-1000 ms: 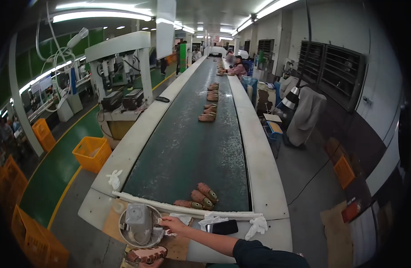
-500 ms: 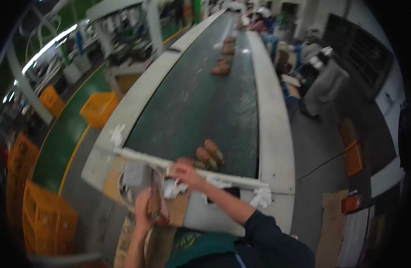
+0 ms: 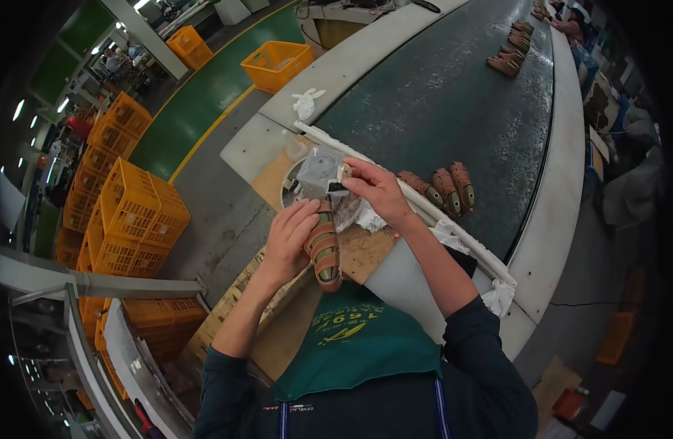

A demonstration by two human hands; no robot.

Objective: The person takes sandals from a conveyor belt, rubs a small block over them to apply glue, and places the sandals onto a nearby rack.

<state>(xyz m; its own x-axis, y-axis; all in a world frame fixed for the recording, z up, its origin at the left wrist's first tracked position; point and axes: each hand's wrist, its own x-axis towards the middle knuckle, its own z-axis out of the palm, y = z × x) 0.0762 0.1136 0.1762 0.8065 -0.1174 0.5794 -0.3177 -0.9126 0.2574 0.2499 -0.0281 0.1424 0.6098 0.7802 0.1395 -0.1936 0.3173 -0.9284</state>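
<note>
My left hand (image 3: 289,238) is closed around the side of a brown and olive strapped sandal (image 3: 324,247), held above the bench in front of the green apron (image 3: 362,340). In my right hand (image 3: 380,192), thumb and fingers pinch a small white and black item (image 3: 339,180) whose kind I cannot make out. It is close to the far end of the sandal. Just beyond sits a round tub (image 3: 287,183) with a clear plastic-wrapped thing (image 3: 320,165) in it. Similar sandals (image 3: 445,190) lie on the belt to the right of my right hand.
A dark green conveyor belt (image 3: 431,95) runs away ahead, with a white bar (image 3: 490,257) across its near end. More sandals (image 3: 503,64) lie farther along it. White crumpled cloths (image 3: 305,104) rest on the edges. Stacked orange crates (image 3: 143,212) stand at left.
My view has turned, so the belt now appears farther right. My right hand has come from near the belt's bar to beside the sandal's far end. My left hand still holds the sandal.
</note>
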